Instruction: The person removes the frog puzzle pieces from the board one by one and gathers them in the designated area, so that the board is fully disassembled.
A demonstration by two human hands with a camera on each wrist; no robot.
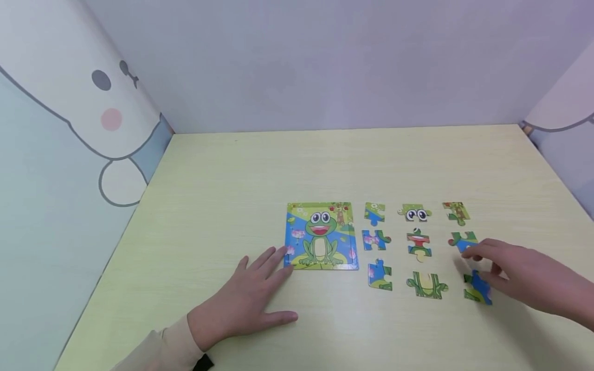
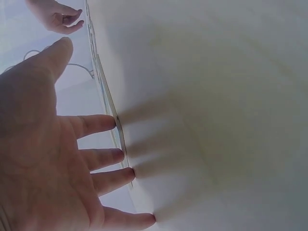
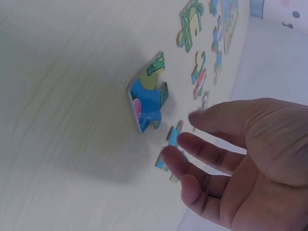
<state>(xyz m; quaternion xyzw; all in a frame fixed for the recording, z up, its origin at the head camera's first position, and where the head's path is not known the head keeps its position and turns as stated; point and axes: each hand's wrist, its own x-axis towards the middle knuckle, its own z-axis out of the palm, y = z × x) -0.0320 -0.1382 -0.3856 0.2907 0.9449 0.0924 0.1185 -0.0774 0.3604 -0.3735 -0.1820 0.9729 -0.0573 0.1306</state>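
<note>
A square frog puzzle board lies on the table, its printed picture facing up. My left hand is spread flat, with fingertips against the board's lower left edge; in the left wrist view those fingers are straight. Over the right column of loose pieces hovers my right hand, fingers loosely bent and nothing between them. Closest to it are a blue and green corner piece and the middle right piece, which its fingertips partly cover. In the right wrist view the corner piece lies apart from the fingers.
More pieces lie in rough rows right of the board, among them the frog's eyes, mouth and belly, and a tree corner. A pale wall stands behind the wooden table, with printed panels at both sides.
</note>
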